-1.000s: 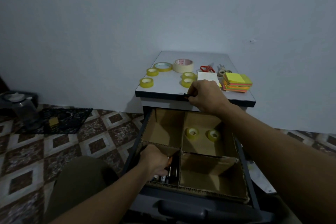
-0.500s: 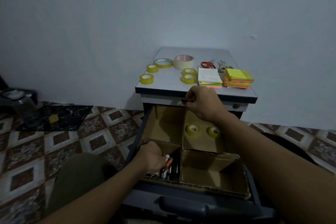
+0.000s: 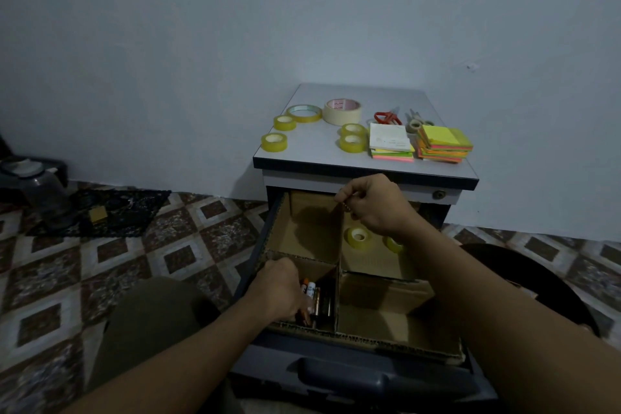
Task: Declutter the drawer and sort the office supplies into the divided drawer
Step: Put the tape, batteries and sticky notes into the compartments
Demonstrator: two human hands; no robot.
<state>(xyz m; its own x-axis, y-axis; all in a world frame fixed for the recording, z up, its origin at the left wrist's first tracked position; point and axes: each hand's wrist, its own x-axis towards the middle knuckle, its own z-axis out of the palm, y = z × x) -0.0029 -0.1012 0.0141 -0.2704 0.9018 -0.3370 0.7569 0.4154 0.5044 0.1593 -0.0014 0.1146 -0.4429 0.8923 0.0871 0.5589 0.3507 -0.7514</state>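
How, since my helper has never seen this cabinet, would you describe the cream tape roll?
Find the small grey-topped cabinet against the wall. On top, left of the red-handled scissors, lies the wide cream paper tape roll: opaque, unlike the translucent yellow rolls nearby.

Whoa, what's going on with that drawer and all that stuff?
A person is sorting office supplies into a drawer split by cardboard dividers. Their left hand is down among the pens in the near-left compartment, fingers hidden. Their right hand hovers over the back compartments, pinching a small thing too dim to name. Two tape rolls already lie in the far-right compartment. On the cabinet top wait loose tape, scissors and sticky notes.
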